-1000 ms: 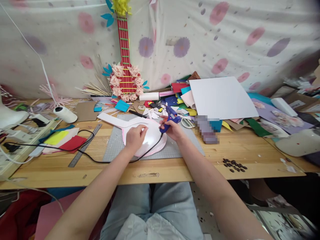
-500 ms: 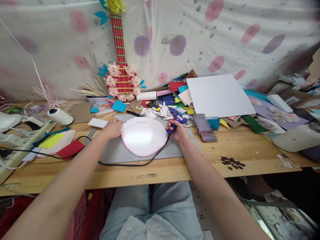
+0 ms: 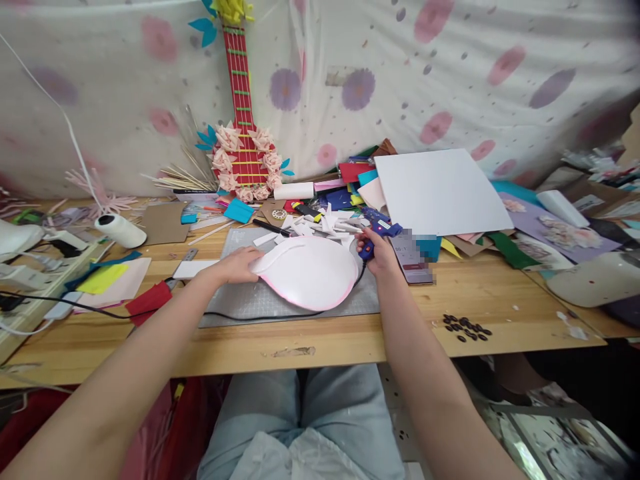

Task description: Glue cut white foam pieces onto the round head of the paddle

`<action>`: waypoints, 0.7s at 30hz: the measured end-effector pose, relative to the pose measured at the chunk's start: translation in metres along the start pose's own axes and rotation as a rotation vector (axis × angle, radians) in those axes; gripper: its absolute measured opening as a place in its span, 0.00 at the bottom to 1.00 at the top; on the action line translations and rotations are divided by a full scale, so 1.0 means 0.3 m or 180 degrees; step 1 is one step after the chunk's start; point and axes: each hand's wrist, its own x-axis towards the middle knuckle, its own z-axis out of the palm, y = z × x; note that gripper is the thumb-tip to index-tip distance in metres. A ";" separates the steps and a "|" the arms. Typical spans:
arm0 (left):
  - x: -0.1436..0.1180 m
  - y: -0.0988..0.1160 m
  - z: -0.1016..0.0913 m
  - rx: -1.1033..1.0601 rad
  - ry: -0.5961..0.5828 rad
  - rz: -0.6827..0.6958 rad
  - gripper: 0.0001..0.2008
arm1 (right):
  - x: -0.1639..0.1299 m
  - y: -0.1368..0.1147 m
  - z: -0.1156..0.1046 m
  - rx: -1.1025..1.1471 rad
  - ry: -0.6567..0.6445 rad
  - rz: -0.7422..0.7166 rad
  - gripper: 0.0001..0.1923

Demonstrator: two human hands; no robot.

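Note:
In the head view my left hand [image 3: 239, 267] grips the pointed left end of a white leaf-shaped board [image 3: 317, 275] with a pink edge. A thin white strip [image 3: 281, 255] curves along its upper left side. The board lies over a grey cutting mat [image 3: 235, 305]; I cannot tell whether it is tilted up. Just right of the board, my right hand [image 3: 379, 251] is wrapped round a blue hot glue gun [image 3: 384, 227], whose nozzle points away and to the left. The gun's black cord [image 3: 280, 320] runs left across the mat's front.
White scraps [image 3: 327, 223] lie behind the board. A phone [image 3: 413, 259] is right of the glue gun, near a large white sheet [image 3: 440, 190]. A red paper guitar [image 3: 245, 153] stands at the back. Dark beads [image 3: 467, 327] lie front right, a power strip [image 3: 30, 293] far left.
The glue gun has moved right, away from the board's edge. My left hand and the board have shifted right. The red piece on the left and the cord have shifted too.

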 end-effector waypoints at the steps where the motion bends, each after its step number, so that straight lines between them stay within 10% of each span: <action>1: 0.003 -0.003 0.004 -0.0028 0.0044 0.0031 0.32 | 0.002 -0.005 -0.009 -0.0103 0.0006 -0.0063 0.12; 6: 0.036 -0.030 -0.024 -0.0428 -0.0137 -0.0136 0.27 | 0.011 0.011 -0.017 -0.0718 0.0269 0.0230 0.11; 14: 0.203 0.101 -0.014 -0.0514 0.0635 -0.0673 0.22 | 0.025 0.071 -0.012 -0.0878 0.0551 0.0672 0.05; 21: 0.299 0.145 0.017 -0.0688 0.0639 -0.1049 0.19 | 0.017 0.061 -0.001 -0.0647 0.0427 0.0309 0.08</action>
